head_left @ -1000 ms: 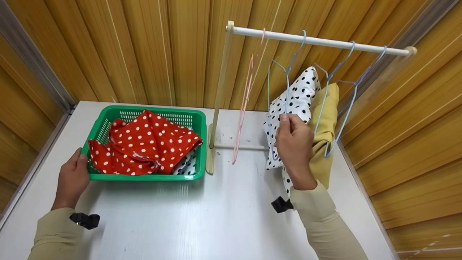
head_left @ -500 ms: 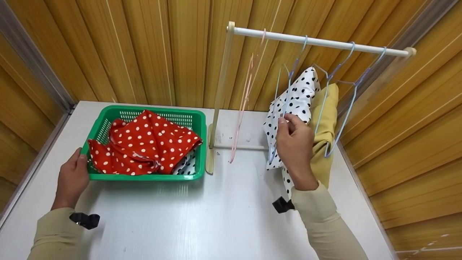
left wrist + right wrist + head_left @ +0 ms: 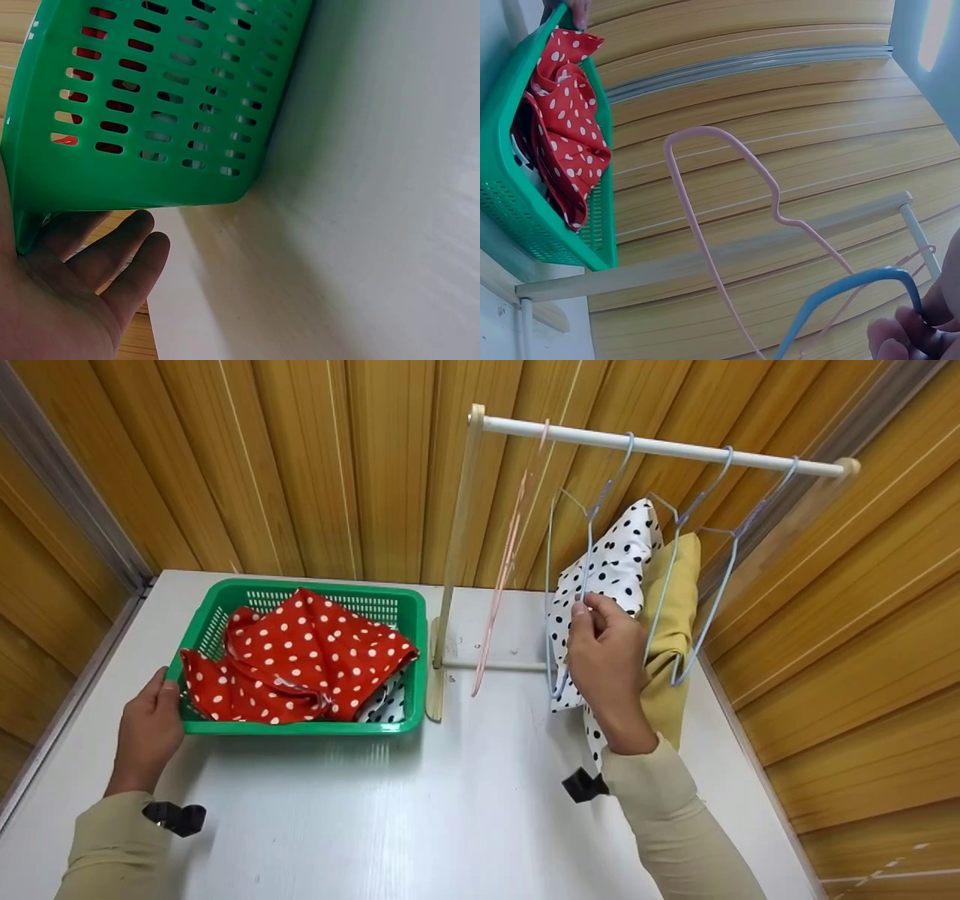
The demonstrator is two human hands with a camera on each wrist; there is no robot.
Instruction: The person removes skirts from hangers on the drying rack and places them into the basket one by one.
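My left hand [image 3: 150, 731] holds the left edge of a green plastic basket [image 3: 300, 728], thumb over the rim; in the left wrist view several fingers extend beneath the rim. A red cloth with white dots [image 3: 300, 652] lies bunched in the basket, over a white cloth with black dots [image 3: 386, 705]. My right hand [image 3: 611, 667] pinches the near side of a light blue hanger [image 3: 588, 551], whose hook sits over the rack's white rod [image 3: 675, 446]. The right wrist view shows the fingertips at one end of this blue hanger [image 3: 847, 281].
A pink hanger [image 3: 497, 585] hangs left of the blue one. Two more blue hangers hang to the right, one bearing black-dotted white fabric [image 3: 626, 544] and a yellow cloth [image 3: 679, 577] beside it. Wood-patterned panels [image 3: 390, 472] enclose the white table [image 3: 337, 825].
The pinched blue hanger has turned on the rod, its far side swinging right and then back left. My right hand has shifted slightly; the left hand and basket stay put.
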